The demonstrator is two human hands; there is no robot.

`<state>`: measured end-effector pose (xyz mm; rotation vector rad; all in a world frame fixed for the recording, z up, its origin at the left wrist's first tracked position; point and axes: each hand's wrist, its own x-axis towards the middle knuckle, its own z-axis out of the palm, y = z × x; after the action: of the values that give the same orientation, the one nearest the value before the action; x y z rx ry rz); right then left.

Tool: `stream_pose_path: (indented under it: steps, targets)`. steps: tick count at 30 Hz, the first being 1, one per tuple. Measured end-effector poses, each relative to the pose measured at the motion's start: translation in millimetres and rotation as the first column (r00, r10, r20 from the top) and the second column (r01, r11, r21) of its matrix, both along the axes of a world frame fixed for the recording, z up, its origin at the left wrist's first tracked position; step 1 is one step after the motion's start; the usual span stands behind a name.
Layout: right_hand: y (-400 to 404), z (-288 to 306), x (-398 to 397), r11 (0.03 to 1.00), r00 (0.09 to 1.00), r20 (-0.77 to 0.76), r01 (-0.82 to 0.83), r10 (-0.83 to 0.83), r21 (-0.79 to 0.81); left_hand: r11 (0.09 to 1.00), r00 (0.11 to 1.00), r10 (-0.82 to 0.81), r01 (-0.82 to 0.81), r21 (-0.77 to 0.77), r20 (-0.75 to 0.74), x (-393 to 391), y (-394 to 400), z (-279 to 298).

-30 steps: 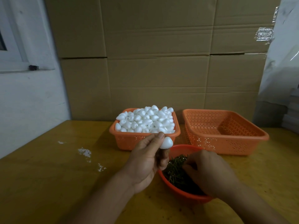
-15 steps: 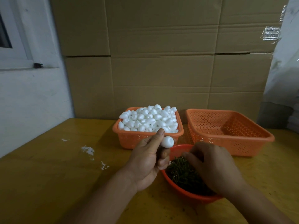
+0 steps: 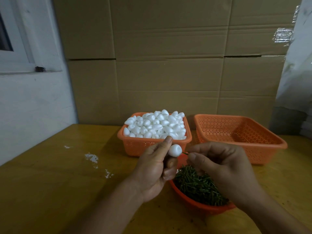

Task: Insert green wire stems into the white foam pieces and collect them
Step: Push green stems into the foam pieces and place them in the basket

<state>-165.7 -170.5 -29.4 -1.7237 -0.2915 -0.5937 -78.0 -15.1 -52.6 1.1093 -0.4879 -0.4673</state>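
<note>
The left hand [image 3: 152,169] pinches a white egg-shaped foam piece [image 3: 175,150] above the round orange bowl of green wire stems [image 3: 197,184]. The right hand [image 3: 222,168] pinches one thin green wire stem [image 3: 185,153], its tip touching the foam. Behind, on the yellow wooden counter [image 3: 59,183], sit an orange basket heaped with foam pieces [image 3: 154,126] and an orange perforated basket [image 3: 239,137].

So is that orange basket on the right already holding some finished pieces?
No, the right orange basket shows only its bare perforated floor and walls, while the white foam pieces fill the basket beside it.
</note>
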Motion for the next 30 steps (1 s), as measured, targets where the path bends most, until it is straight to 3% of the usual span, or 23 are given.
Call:
stream_pose_path:
  steps: [14, 30]
  targets:
    - [0.2, -3.4, -0.9, 0.998, 0.998, -0.054, 0.023, -0.026, -0.051, 1.0, 1.0, 0.01, -0.01, 0.015, 0.012, -3.4, -0.2, 2.1]
    - [2.1, -7.7, -2.4, 0.929, 0.984, 0.045, 0.178, -0.173, -0.326, 0.992, 0.983, 0.099, -0.109, 0.063, 0.152, -5.1, -1.4, 1.4]
